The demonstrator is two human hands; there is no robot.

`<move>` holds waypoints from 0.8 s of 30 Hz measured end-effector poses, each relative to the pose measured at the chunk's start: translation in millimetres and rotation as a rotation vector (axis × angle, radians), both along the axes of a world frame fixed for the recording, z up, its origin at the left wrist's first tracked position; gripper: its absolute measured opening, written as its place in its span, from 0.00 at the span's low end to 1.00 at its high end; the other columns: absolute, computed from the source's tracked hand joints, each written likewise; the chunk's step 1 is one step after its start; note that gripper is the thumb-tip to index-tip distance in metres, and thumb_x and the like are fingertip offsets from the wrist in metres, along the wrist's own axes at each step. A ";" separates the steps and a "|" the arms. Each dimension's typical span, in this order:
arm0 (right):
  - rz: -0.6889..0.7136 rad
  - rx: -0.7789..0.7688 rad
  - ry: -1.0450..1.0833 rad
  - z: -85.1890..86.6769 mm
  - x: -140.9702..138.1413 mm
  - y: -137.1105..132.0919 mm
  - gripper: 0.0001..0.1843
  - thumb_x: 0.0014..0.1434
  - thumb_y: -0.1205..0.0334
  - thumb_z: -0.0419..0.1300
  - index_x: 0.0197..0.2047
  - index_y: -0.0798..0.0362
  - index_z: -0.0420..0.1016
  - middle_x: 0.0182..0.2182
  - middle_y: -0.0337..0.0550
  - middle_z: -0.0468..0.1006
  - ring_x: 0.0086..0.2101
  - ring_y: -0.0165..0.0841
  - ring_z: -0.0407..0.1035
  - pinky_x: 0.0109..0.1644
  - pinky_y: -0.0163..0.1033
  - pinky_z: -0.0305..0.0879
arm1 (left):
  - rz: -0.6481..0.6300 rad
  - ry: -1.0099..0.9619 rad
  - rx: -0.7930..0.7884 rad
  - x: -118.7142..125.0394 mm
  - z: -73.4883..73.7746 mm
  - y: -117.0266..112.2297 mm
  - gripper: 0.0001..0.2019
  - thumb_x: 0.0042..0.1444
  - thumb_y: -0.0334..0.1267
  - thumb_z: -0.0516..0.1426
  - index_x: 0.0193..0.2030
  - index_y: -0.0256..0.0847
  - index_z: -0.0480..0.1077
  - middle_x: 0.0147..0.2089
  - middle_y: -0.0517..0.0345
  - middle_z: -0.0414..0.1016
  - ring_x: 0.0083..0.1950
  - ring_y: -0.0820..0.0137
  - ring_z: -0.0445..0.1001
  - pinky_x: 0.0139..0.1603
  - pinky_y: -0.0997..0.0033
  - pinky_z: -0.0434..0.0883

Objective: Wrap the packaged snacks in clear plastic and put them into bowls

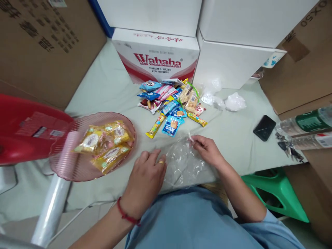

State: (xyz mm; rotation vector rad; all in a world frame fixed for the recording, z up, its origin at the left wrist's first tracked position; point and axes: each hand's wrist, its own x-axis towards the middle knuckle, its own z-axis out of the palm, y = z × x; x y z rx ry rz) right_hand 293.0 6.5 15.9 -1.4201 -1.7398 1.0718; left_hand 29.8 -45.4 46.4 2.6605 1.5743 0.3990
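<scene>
A clear plastic bag (183,164) lies crumpled at the near edge of the table, between my two hands. My right hand (207,148) pinches its upper right corner between thumb and fingers. At the bag's left side is my left hand (147,173), back up, with curled fingers; whether they grip the film is hidden. Beyond the bag sits a heap of small wrapped snacks (169,98) in blue, yellow, pink and white packets. To the left, a pink ribbed oval plate (71,166) holds several yellow-wrapped snacks (111,157).
A Wahaha carton (158,58) and white boxes (220,58) stand behind the snacks. Crumpled white plastic (234,102) lies right of them. Farther right are a black phone (264,128), keys (287,145) and bottles (311,121). A green stool (282,197) stands below; a plastic roll (53,204) leans at left.
</scene>
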 end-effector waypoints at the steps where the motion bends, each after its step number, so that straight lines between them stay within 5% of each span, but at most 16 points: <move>1: 0.037 0.019 0.047 1.7 -3.3 -0.5 0.14 0.68 0.59 0.55 0.49 0.52 0.81 0.38 0.42 0.84 0.37 0.34 0.77 0.44 0.38 0.71 | -0.046 -0.021 0.050 7.1 -0.6 4.6 0.12 0.67 0.33 0.54 0.50 0.41 0.79 0.57 0.44 0.81 0.52 0.53 0.76 0.49 0.52 0.71; 6: 0.095 -0.008 0.193 7.0 -9.7 4.6 0.19 0.71 0.48 0.56 0.52 0.51 0.80 0.38 0.43 0.82 0.36 0.32 0.76 0.44 0.38 0.73 | -0.311 -0.064 0.007 24.3 -26.8 10.8 0.20 0.64 0.23 0.51 0.56 0.43 0.76 0.61 0.47 0.80 0.61 0.58 0.76 0.60 0.51 0.68; 12: -0.236 -0.107 0.260 -9.1 20.6 12.9 0.24 0.65 0.44 0.60 0.58 0.50 0.72 0.37 0.41 0.82 0.27 0.30 0.72 0.31 0.37 0.70 | -0.137 -0.198 -0.158 6.3 -64.8 0.6 0.25 0.66 0.32 0.53 0.69 0.40 0.66 0.70 0.37 0.70 0.64 0.55 0.75 0.57 0.53 0.75; 16: -0.411 -0.136 0.205 -13.2 42.4 11.1 0.24 0.62 0.45 0.61 0.55 0.50 0.69 0.35 0.40 0.81 0.25 0.30 0.70 0.26 0.36 0.67 | -0.052 -0.344 -0.218 16.8 -65.9 10.9 0.23 0.71 0.39 0.49 0.71 0.44 0.66 0.69 0.46 0.73 0.65 0.61 0.75 0.62 0.59 0.75; 24: -0.498 -0.117 0.127 -21.8 66.6 0.3 0.25 0.60 0.45 0.60 0.55 0.51 0.70 0.34 0.39 0.80 0.24 0.29 0.68 0.27 0.36 0.65 | 0.017 -0.133 -0.142 47.5 -71.3 28.8 0.17 0.69 0.43 0.55 0.60 0.44 0.76 0.66 0.47 0.75 0.54 0.55 0.76 0.46 0.57 0.76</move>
